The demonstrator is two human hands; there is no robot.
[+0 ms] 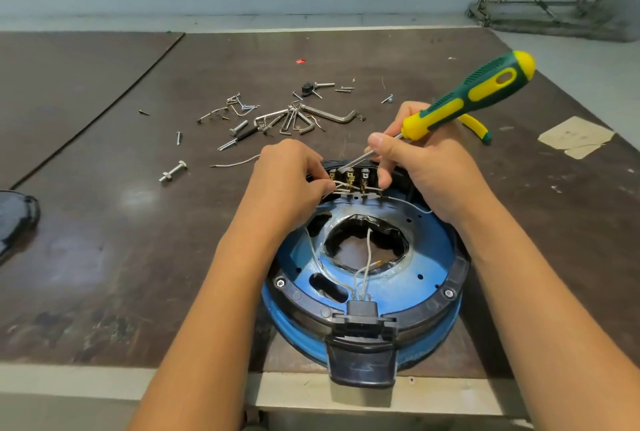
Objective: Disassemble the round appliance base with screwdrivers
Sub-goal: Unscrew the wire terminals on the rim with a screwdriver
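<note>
The round base (427,250) lies open side up at the near edge of the table (121,229). My left hand (287,184) pinches the white wires (341,189) at the far rim's terminals. My right hand (436,174) pinches the screwdriver (481,92) by its shaft, tip down among those terminals, and my fingers hide part of them. Beyond lie loose screws and hex keys (294,118), a bolt (172,171) and a second yellow handle (476,126).

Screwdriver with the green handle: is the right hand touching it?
Touching. The head view shows the right hand pinching the screwdriver shaft with its fingers.
</note>
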